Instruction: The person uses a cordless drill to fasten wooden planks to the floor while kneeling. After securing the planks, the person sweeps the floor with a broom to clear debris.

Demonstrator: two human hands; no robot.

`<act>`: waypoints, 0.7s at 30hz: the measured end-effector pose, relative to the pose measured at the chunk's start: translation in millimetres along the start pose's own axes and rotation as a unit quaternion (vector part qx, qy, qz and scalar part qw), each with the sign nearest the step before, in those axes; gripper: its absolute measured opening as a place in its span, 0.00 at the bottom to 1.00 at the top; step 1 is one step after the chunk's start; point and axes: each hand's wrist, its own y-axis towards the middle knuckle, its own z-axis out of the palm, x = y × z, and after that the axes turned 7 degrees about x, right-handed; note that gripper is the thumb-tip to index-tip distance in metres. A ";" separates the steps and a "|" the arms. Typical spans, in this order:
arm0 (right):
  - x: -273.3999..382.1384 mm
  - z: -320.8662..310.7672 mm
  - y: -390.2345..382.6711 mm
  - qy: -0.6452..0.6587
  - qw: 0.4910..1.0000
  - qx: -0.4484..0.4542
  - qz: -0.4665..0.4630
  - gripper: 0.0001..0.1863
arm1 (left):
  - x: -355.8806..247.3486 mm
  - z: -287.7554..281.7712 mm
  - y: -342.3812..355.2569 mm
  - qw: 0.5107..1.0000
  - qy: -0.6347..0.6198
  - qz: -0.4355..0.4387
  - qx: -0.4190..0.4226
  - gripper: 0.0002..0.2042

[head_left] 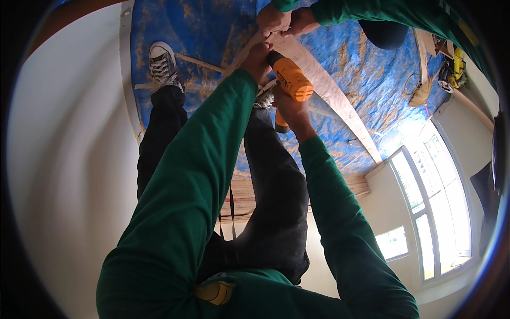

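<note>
My right hand (pixel 294 112) is wrapped round the handle of an orange and black cordless drill (pixel 289 77). The drill's black front end points up and left, toward a joint between wooden boards. Just beside that end, my left hand (pixel 257 62) is closed in a pinch; whatever its fingers hold is hidden. A long pale wooden board (pixel 334 90) runs from the joint toward the lower right, and a second, shorter board (pixel 240 58) meets it from the left. Another person's two hands, one a fist (pixel 273 21) and one beside it (pixel 302 22), press at the same joint.
Blue tarp (pixel 356 58) dusted with sawdust covers the floor. My sneaker (pixel 162 64) stands left, near thin wood strips (pixel 199 63). The co-worker's dark cap (pixel 383 34) is at top right. Stacked boards (pixel 340 186) lie below, a yellow tool (pixel 458 66) far right, windows (pixel 435 202) lower right.
</note>
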 end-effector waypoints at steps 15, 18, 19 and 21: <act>8.3 -4.7 -27.4 0.099 0.994 -0.020 0.032 0.12 | -36.7 22.5 -42.1 0.989 0.121 -0.079 -0.012 0.08; 11.0 -0.5 -20.2 0.114 0.993 -0.017 0.017 0.11 | -31.2 25.8 -39.7 0.998 0.025 -0.063 -0.017 0.07; 10.5 0.4 -18.1 0.121 0.992 -0.016 0.018 0.12 | -26.5 26.8 -36.9 0.998 -0.027 -0.051 -0.018 0.07; 7.1 2.5 -15.8 0.121 0.992 -0.016 0.031 0.12 | -17.1 28.0 -32.2 0.997 -0.071 -0.017 0.021 0.06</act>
